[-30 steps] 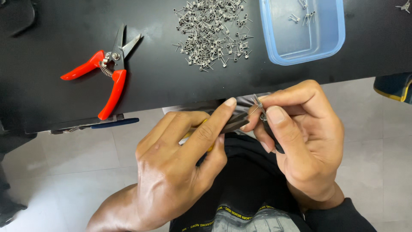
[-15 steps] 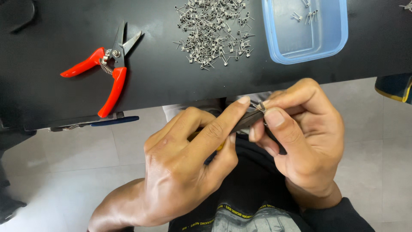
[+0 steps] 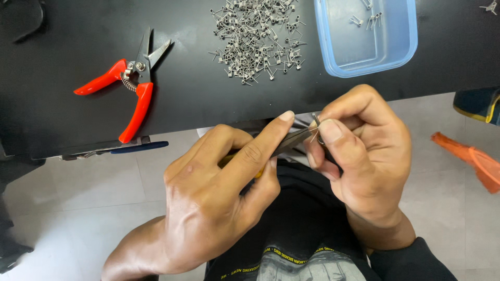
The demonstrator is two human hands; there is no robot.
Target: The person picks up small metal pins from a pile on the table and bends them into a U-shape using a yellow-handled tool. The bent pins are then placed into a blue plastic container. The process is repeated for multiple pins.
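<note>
The left hand [image 3: 219, 203] grips pliers [image 3: 291, 139] whose tip meets a small spring [image 3: 315, 125] pinched in the right hand [image 3: 364, 156], just off the table [image 3: 62, 119] edge. Beyond lie red cutters [image 3: 127, 86], a spring pile [image 3: 258, 39] and a blue tub [image 3: 367, 36].

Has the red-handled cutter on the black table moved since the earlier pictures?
No. The red-handled cutter lies at the same spot and angle on the black table, equally left of the pile of small metal springs; only the view shifts slightly.
</note>
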